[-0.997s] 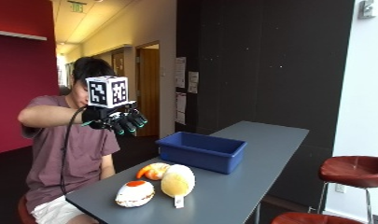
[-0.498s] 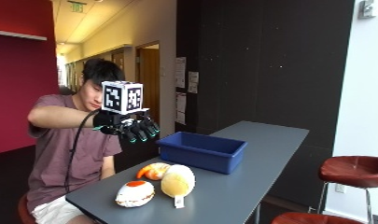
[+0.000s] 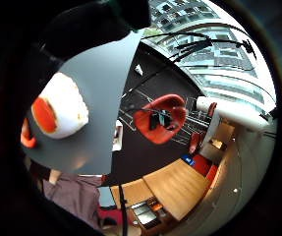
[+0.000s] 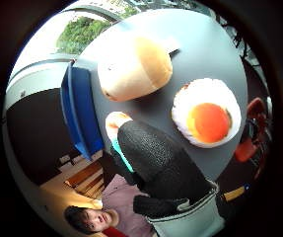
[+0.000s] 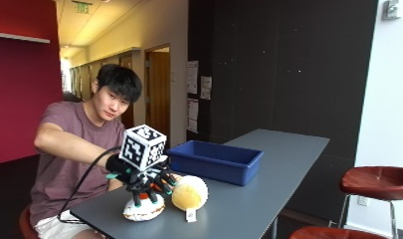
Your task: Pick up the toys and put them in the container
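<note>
- Gloved right hand (image 5: 147, 185): fingers (image 5: 162, 183) spread and pointing down, grasping nothing, directly over the fried-egg toy (image 5: 143, 209) near the table's front edge; contact cannot be confirmed.
- Risk: the egg toy is flat and soft; in my judgement the fingers could slide over it or pinch only its rim, so it droops and drops during the lift.
- Risk: the yellow plush toy (image 5: 190, 193) stands just beside the egg; a wide grasp could knock it over or push it toward the table edge.
- A third, orange toy (image 4: 115, 121) lies behind the hand, partly hidden.
- Blue container (image 5: 217, 161) sits further back on the grey table (image 5: 274, 169); the yellow plush stands between it and the hand, so a low carry could clip it.
- Red stools (image 5: 376, 180) stand beside the table, clear of the work.
</note>
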A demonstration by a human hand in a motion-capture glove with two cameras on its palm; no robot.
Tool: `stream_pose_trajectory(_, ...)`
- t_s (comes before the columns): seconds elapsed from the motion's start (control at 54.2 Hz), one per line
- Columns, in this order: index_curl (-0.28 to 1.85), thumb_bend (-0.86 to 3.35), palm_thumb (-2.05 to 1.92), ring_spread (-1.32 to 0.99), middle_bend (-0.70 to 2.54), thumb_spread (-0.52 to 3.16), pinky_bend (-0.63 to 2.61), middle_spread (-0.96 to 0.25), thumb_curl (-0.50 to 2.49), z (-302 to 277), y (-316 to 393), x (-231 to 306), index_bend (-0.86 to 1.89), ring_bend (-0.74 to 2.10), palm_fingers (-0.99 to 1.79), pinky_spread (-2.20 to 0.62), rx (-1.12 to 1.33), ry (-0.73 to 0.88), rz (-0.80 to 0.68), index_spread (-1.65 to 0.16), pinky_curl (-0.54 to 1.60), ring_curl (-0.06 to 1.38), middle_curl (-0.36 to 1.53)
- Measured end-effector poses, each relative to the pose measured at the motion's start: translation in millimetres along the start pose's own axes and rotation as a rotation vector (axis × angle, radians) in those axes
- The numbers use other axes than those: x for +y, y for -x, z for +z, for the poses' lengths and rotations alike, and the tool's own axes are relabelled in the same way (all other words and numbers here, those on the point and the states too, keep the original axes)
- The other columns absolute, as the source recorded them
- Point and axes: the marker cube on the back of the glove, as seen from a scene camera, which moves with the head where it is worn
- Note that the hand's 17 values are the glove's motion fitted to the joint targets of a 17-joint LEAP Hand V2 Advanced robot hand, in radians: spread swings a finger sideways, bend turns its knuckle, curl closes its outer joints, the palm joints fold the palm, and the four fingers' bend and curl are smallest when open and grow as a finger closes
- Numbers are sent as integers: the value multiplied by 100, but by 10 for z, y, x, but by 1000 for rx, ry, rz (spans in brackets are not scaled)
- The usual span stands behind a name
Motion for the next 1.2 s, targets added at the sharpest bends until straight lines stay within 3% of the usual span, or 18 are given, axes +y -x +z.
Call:
stream_pose_trajectory(0.166,14,-8,-12,3,11,115,94,4,9,738,114,14,5,30,-28,6,-2,70,-83,-18,41,26,20)
stream_pose_trajectory(0.258,15,-7,-11,4,11,112,94,4,11,899,185,68,10,30,-23,6,36,-91,-141,-20,40,27,19)
stream_pose_trajectory(0.369,16,-4,-4,-3,19,114,93,-1,14,925,219,107,14,58,18,1,44,-226,-162,-23,38,33,20)
stream_pose_trajectory(0.628,19,11,21,-26,52,139,91,-10,26,887,310,206,16,99,78,-25,-30,-405,-195,-21,38,47,35)
stream_pose_trajectory(0.701,21,18,40,-31,67,128,100,-15,36,833,290,195,24,113,118,-30,-84,-390,-174,-23,41,52,41)
stream_pose_trajectory(0.757,27,18,44,-32,78,121,102,-17,40,812,260,197,36,118,128,-33,-142,-313,-133,-24,45,56,47)
stream_pose_trajectory(0.941,46,15,48,-34,109,101,104,-18,51,598,274,362,79,129,128,-38,-78,-207,-74,-26,51,63,62)
stream_pose_trajectory(1.2,65,10,51,-32,125,82,110,-17,65,-504,623,617,101,142,116,-39,-70,-351,-54,-24,55,67,72)
